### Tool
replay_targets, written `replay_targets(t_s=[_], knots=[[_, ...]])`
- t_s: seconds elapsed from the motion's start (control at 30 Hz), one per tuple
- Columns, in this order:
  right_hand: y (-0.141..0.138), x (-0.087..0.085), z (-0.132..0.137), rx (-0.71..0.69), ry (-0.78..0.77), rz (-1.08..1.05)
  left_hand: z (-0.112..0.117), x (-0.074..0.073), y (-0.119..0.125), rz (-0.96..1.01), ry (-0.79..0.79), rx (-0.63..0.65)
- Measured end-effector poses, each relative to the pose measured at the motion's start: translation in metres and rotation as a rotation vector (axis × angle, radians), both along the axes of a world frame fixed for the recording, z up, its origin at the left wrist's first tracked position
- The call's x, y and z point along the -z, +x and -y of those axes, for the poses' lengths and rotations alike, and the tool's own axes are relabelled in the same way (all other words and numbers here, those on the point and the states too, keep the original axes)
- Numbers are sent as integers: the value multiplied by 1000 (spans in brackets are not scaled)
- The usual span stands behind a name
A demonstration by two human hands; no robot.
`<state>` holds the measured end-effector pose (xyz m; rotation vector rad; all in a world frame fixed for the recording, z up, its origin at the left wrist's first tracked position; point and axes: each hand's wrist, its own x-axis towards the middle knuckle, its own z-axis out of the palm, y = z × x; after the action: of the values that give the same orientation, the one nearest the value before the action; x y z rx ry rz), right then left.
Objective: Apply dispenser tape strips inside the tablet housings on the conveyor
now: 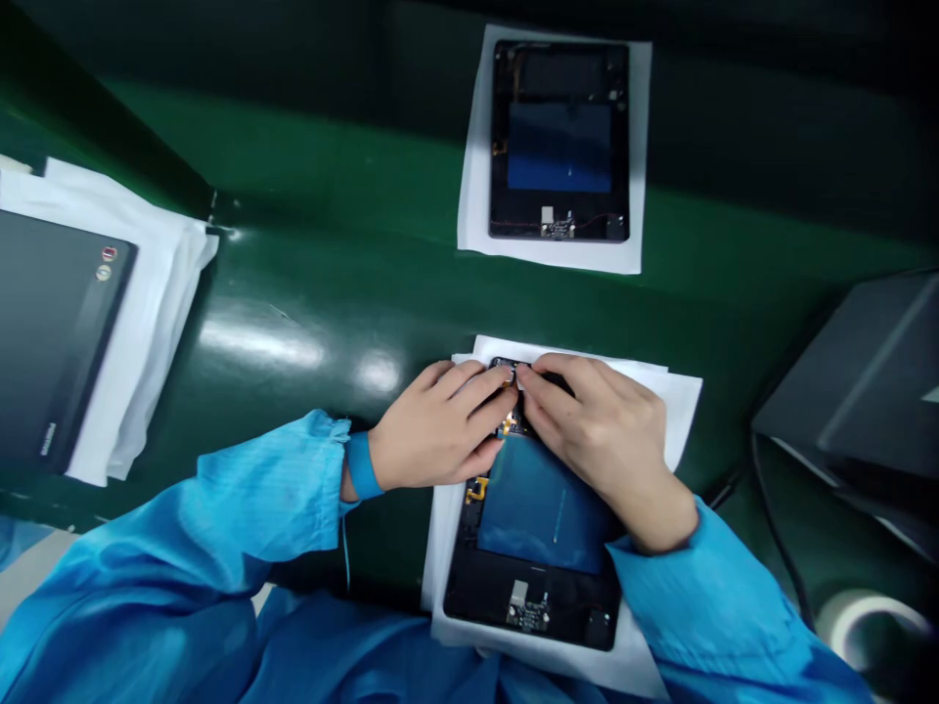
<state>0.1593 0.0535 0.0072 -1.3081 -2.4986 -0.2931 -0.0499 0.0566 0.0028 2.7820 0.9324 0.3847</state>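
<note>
An opened tablet [543, 611], its inside facing up, lies in front of me with a large dark-blue battery [547, 499] in its middle. My left hand [432, 425], a blue band around its wrist, rests on the tablet's upper left part. Its fingers are stretched and slightly apart, with the tips on the small parts by the top edge. Close beside them, my right hand [605, 420] pinches at the same top edge. A small pale bit shows at its fingertips, too small to name. Both hands hide much of the tablet's upper end.
A second opened tablet [561, 210] lies on white sheets [476, 196] farther back. To the left, a dark tablet or cover [59, 332] lies on a white stack [161, 323]. At right are a dark box-like device [866, 381], a black cable [770, 518] and a tape roll [843, 626].
</note>
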Motion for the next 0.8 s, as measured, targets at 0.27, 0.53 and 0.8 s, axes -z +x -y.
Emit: replay_targets(t_s=[0.27,0.53,0.8], knots=[[-7,-2,-3,-7,40,-12,-4,-3,-2,37,13,6],[-5,-12,12,3,-209,122,10,-4,-9,190,-189,-97],[20,4,29,-131,-137,-194,79,-58,-30,685,-1336,-603]])
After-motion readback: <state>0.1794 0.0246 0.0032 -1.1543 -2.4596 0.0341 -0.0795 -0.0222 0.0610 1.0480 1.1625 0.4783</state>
